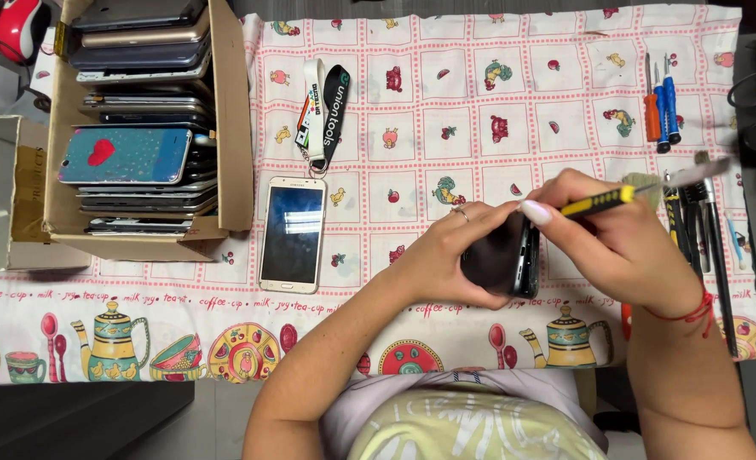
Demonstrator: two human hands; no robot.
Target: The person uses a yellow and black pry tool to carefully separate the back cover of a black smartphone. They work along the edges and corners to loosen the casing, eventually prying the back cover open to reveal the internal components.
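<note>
Pink-and-white checked cloth printed with fruit and teapots (pixel 497 77) covers the worktable. Over its near edge, the person's left hand (pixel 446 255) curls its fingers around a dark, glossy smartphone (pixel 499 255), held off the cloth and tilted. The right hand (pixel 617 247) pinches a thin yellow-and-black handled tool (pixel 604 201) between thumb and fingertips, its working end at the phone's upper edge; the tip itself is hidden behind the fingers. The phone's shell looks closed, so by the look of it the opening is only beginning. To the left a white smartphone with a dark screen (pixel 293 234) lies flat beside a black-and-white lanyard (pixel 323 111). Farther left, an open cardboard box (pixel 229 119) holds a stack of phones. Red and blue screwdrivers (pixel 661 106) lie at the right.
</note>
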